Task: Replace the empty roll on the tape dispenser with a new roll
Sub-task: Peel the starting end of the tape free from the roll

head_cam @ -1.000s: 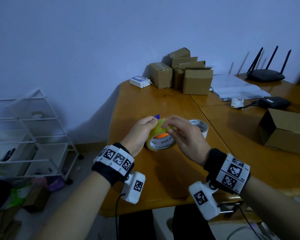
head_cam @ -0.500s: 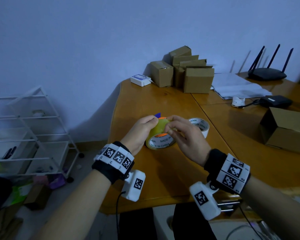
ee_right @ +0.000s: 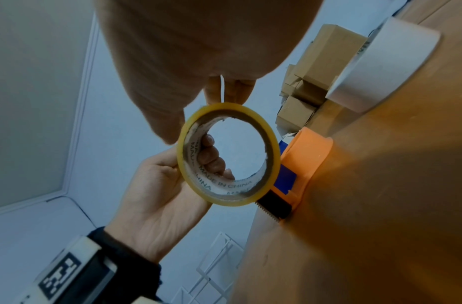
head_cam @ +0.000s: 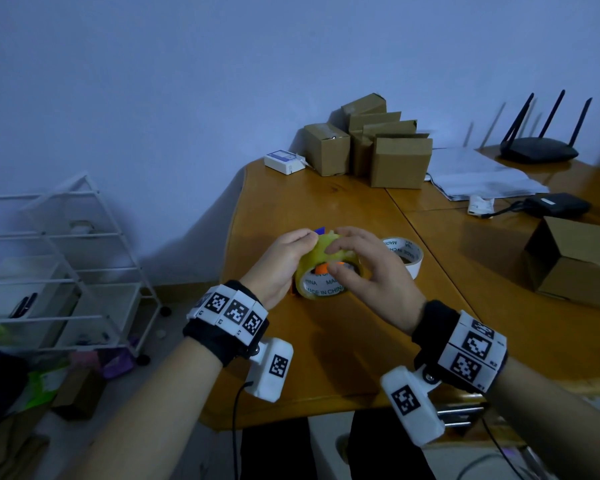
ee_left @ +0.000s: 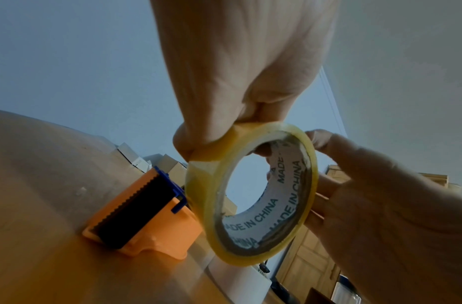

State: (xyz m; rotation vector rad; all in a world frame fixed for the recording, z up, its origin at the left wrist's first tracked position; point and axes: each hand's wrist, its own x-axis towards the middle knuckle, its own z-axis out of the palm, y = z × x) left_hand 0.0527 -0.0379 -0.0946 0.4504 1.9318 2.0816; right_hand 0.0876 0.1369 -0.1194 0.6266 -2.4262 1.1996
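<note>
Both hands hold a new yellow tape roll (head_cam: pixel 312 263) upright over the table. My left hand (head_cam: pixel 309 237) pinches its top left edge, and its fingers show through the core in the right wrist view. The right hand (head_cam: pixel 333 258) curls over the top with its thumb at the core's front. Behind the roll lies the orange dispenser (ee_left: pixel 146 216) with a blue part and a black toothed blade, mostly hidden in the head view. The roll (ee_right: pixel 224 201) hangs just beside the dispenser (ee_right: pixel 307 156). An empty white roll (head_cam: pixel 404 252) lies flat to the right.
Several cardboard boxes (head_cam: pixel 378 150) stand at the table's back, with papers (head_cam: pixel 482 174), a black router (head_cam: pixel 537 150) and a small white device (head_cam: pixel 284 161). A larger box (head_cam: pixel 575 258) sits at the right. A white wire rack (head_cam: pixel 66 265) stands on the floor left.
The roll stays between both hands over the dispenser. My right fingers have spread further across its top, and the right thumb now sits lower at the core's front.
</note>
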